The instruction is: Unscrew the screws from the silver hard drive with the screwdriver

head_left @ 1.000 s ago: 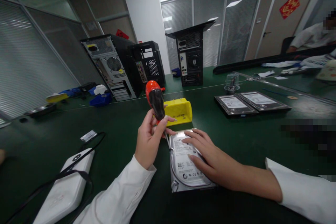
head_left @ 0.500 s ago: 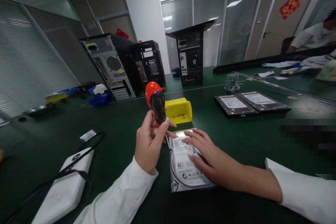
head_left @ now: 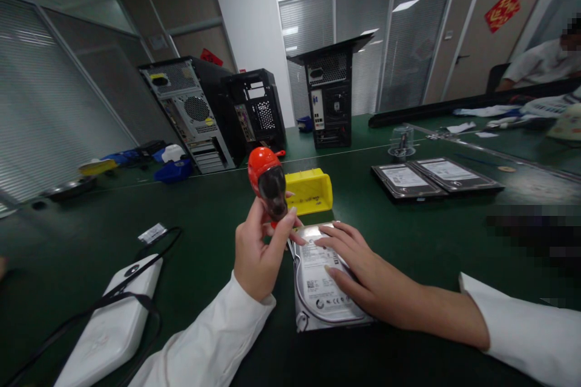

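A hard drive with a white label lies flat on the green table in front of me. My left hand is closed around a screwdriver with a red and black handle. Its shaft points down at the drive's upper left edge; the tip is too small to make out. Resting flat across the drive's right side is my right hand, fingers spread over the label. Just behind the drive, a yellow plastic bin lies with its opening toward me and small dark bits inside, probably screws.
Two more hard drives lie to the right, near a clear plastic cup. Computer cases stand at the back. A white device with a black strap lies at left. A person sits far right.
The screwdriver's handle has tipped slightly down and to the left, and my left fingers have shifted a little with it. My right hand and the hard drive look the same.
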The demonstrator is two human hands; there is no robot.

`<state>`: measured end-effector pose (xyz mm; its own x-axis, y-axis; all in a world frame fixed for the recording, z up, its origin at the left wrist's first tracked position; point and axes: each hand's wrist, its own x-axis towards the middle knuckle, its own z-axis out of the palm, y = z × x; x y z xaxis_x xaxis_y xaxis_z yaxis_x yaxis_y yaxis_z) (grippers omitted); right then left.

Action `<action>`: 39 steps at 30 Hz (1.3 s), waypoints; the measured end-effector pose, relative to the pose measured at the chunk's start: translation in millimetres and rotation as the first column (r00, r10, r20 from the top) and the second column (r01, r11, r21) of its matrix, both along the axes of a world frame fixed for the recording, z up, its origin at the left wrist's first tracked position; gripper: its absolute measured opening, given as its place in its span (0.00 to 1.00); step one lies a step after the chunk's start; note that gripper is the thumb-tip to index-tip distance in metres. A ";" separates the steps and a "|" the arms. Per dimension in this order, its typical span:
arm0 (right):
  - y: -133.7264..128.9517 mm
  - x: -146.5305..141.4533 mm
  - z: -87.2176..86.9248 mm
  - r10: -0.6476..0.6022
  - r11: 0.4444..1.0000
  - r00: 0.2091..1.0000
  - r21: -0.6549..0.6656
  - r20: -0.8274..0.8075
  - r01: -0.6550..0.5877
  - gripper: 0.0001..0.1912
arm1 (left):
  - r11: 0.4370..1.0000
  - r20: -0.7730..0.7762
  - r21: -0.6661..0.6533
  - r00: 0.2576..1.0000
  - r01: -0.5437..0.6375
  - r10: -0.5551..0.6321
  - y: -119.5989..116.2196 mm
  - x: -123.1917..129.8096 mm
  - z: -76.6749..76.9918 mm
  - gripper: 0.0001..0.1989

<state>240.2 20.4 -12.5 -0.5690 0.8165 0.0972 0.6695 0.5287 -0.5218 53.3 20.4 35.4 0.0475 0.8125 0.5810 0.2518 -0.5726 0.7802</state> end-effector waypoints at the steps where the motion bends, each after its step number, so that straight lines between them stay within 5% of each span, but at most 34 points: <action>1: 0.0 0.1 -0.1 0.002 1.000 1.000 0.006 -0.005 -0.002 0.24 | 1.000 0.005 -0.004 1.000 -0.002 0.002 0.4 -0.2 0.2 0.10; 30: 0.9 2.4 -3.6 0.025 1.000 0.999 0.008 -0.036 -0.025 0.25 | 0.994 0.161 -0.106 0.987 -0.009 0.026 15.4 -5.7 -0.3 0.16; 39: -1.0 0.4 1.6 0.007 1.000 1.000 -0.006 -0.021 -0.007 0.24 | 0.999 0.059 -0.053 0.998 0.011 -0.007 6.2 0.1 -1.7 0.15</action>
<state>240.5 19.4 -10.9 -0.5726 0.8132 0.1043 0.6545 0.5300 -0.5391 53.4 26.6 33.7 0.0220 0.8419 0.5391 0.1997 -0.5321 0.8228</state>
